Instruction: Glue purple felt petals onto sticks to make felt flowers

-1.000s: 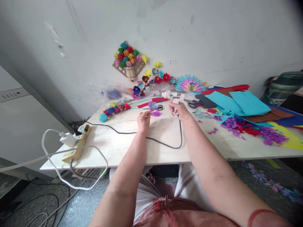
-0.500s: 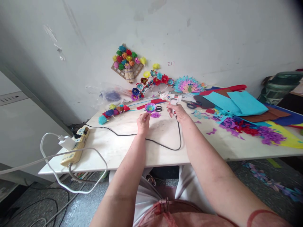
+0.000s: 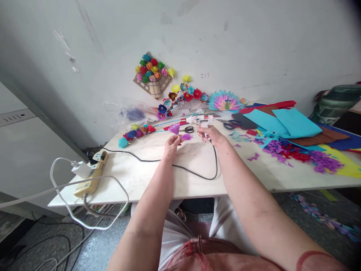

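Note:
My left hand [image 3: 171, 145] is pinched on a small purple paper flower [image 3: 175, 128], held just above the white table [image 3: 158, 177]. A second purple flower piece [image 3: 186, 137] lies on the table right beside it. My right hand [image 3: 212, 135] is closed round a white glue gun [image 3: 200, 120], whose nozzle points left toward the held flower. Its black cord [image 3: 197, 171] loops back across the table toward the left.
A power strip [image 3: 91, 174] with a white charger sits at the table's left edge. Black scissors [image 3: 188, 129], blue-handled scissors [image 3: 231, 124], felt sheets [image 3: 287, 122], cut scraps [image 3: 299, 156] and finished paper flowers [image 3: 138, 131] crowd the far side. A flower basket [image 3: 153, 73] hangs on the wall.
The flower in my left hand has tipped over, now showing its purple underside. My right hand has brought the glue gun left, closer to it.

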